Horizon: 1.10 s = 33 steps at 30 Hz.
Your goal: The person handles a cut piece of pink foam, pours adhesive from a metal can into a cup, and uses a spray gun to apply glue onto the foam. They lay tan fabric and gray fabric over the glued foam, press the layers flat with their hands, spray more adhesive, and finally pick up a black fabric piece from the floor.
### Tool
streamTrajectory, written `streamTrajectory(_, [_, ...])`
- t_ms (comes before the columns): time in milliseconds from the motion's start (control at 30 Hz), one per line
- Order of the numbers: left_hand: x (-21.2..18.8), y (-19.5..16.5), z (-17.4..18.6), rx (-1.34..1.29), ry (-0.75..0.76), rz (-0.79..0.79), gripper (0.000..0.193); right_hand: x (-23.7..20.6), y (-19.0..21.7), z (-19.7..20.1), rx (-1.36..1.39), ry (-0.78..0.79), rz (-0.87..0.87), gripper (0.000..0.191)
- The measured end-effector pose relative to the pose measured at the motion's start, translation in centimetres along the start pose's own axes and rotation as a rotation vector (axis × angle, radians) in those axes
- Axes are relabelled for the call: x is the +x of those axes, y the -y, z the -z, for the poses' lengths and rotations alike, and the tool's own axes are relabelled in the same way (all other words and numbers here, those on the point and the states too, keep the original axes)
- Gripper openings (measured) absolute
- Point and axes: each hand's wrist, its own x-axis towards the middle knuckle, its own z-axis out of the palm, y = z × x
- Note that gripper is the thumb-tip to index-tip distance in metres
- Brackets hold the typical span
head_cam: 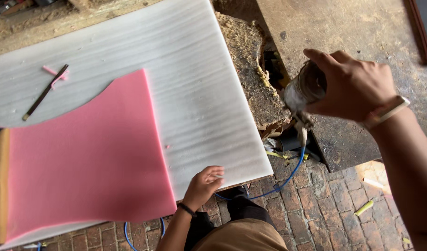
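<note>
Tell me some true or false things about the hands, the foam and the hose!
1. The left hand rests on the near edge of the white foam sheet. True.
2. The right hand is empty. False: it grips a grimy spray-gun canister.
3. A blue hose runs down from the canister. True.
4. The pink foam piece lies under the white sheet. False: it lies on top.
5. A thin dark blade-like tool lies on the white sheet. True.
6. The floor is carpet. False: it is brick.
</note>
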Motion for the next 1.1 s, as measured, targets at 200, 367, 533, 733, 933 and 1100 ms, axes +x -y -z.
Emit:
streamTrajectory(200, [-1.5,-1.9,-2.0,-0.006,0.317,-0.215,0.071,-4.2,13.4,10.5,0.023,0.273,-0.009,0.131])
streamTrajectory(367, [-8.8,2.7,1.5,-0.503,0.196,-0.326,0.054,-5.7,28.2,12.6,0.134,0.382,0.081,0.128])
streamTrajectory(533, [-15.2,6.9,6.4,-0.233,-0.352,-0.361,0.035,-7.0,38.3,7.3,0.698,-0.29,0.5,0.114])
streamTrajectory(733, [-20.5,10.7,15.6,-0.002,-0.717,-0.222,0.033,-11.2,52.1,-3.7,1.434,0.092,0.521,0.115])
streamTrajectory(933, [-24.0,13.0,21.5,0.073,-0.69,-0.249,0.033,-9.3,61.8,-6.6,1.772,0.401,0.519,0.088])
streamTrajectory(1100, [-29.4,13.6,25.6,0.095,-0.608,-0.104,0.068,-8.7,68.3,-4.7,1.806,0.462,0.434,0.075])
